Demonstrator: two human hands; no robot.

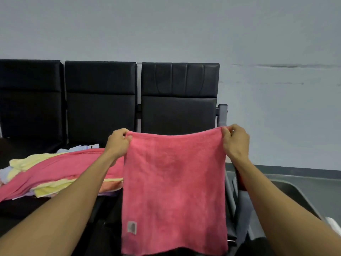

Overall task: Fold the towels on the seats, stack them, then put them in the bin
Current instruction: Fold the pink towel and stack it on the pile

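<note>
Head view: the left hand (118,143) and right hand (235,143) each pinch a top corner of a pink towel (174,191), their grip tight on the cloth, which hangs flat before the black seats (177,100); a loose towel pile (55,172) lies on the seats to the left, the grey bin (295,193) at right

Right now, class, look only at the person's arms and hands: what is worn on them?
Nothing that shows. The left hand and right hand are bare: no gloves, rings, watch or bands visible. Both forearms are uncovered to the frame's bottom edge; no sleeve appears.
</note>
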